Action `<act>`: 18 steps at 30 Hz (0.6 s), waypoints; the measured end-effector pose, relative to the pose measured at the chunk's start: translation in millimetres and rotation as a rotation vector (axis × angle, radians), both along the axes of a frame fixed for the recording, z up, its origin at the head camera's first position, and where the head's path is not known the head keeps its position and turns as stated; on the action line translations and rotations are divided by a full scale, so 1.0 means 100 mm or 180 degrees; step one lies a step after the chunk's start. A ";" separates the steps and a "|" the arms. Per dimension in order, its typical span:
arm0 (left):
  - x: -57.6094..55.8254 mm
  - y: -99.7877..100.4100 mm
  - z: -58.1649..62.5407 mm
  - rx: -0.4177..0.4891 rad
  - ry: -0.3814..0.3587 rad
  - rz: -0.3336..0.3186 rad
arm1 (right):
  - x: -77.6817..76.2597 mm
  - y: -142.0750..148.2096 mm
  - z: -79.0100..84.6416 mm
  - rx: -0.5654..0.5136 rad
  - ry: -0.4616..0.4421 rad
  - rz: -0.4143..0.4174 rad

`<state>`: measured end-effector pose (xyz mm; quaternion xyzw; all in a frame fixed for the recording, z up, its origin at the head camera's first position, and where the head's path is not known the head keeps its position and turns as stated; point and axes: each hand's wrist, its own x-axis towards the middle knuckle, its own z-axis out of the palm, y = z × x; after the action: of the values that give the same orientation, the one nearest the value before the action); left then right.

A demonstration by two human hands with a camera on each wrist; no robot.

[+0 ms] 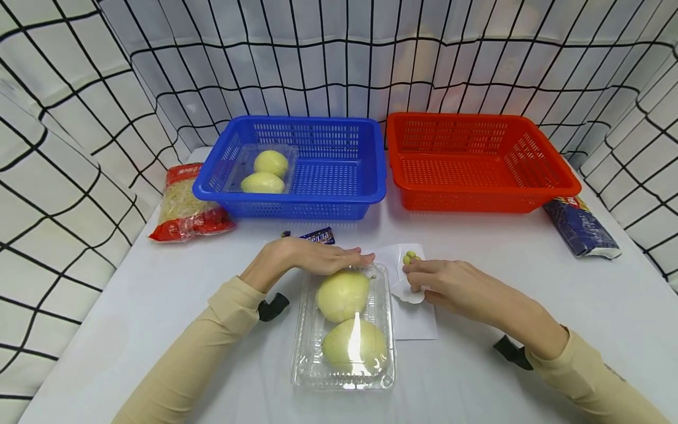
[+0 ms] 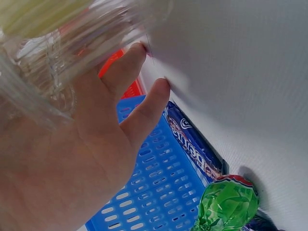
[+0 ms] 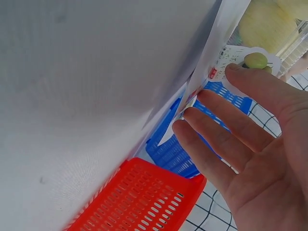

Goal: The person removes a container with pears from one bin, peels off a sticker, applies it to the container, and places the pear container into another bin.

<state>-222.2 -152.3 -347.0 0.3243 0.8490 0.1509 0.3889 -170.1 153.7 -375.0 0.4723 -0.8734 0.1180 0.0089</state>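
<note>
A clear plastic clamshell box (image 1: pixel 344 380) holding two pale yellow-green fruits, one with a short stem, lies on the white table. My left hand (image 1: pixel 323 259) rests over its far end, fingers extended; in the left wrist view the palm is by the plastic wall. To the right of the box, my right hand (image 1: pixel 450 288) pinches a white label (image 1: pixel 410 293) printed with small green fruits. In the right wrist view the thumb is on the label's (image 3: pixel 231 57) printed side. A plain white sheet (image 1: pixel 415 324) lies beneath it, partly covered.
A blue basket (image 1: pixel 288 209) containing another box of two fruits stands behind, beside a red basket (image 1: pixel 487 203). A blue-wrapped bar (image 1: pixel 319 235) and a green-wrapped candy (image 2: pixel 228 202) lie behind my left hand. A red-ended bag (image 1: pixel 185 203) and dark blue packet (image 1: pixel 580 227) flank the baskets.
</note>
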 end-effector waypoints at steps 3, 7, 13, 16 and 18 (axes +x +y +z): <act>0.00 0.00 -0.01 -0.0002 -0.0011 0.0026 | 0.03 0.00 0.00 0.0000 0.0027 -0.0014; 0.00 0.00 -0.02 -0.0013 -0.0021 0.0064 | 0.05 -0.01 0.00 -0.0002 0.0077 -0.0038; 0.00 0.01 -0.03 -0.0021 -0.0055 0.0141 | 0.10 -0.03 0.02 0.0083 0.0049 -0.0127; 0.00 0.01 -0.03 -0.0030 -0.0055 0.0149 | 0.13 -0.04 0.03 0.0112 0.0032 -0.0176; 0.00 0.01 -0.02 -0.0040 -0.0068 0.0161 | 0.15 -0.05 0.03 0.0114 0.0025 -0.0192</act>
<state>-222.4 -151.5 -349.2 0.2986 0.8537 0.1589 0.3960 -155.3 148.9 -372.0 0.4463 -0.8892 0.1002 0.0074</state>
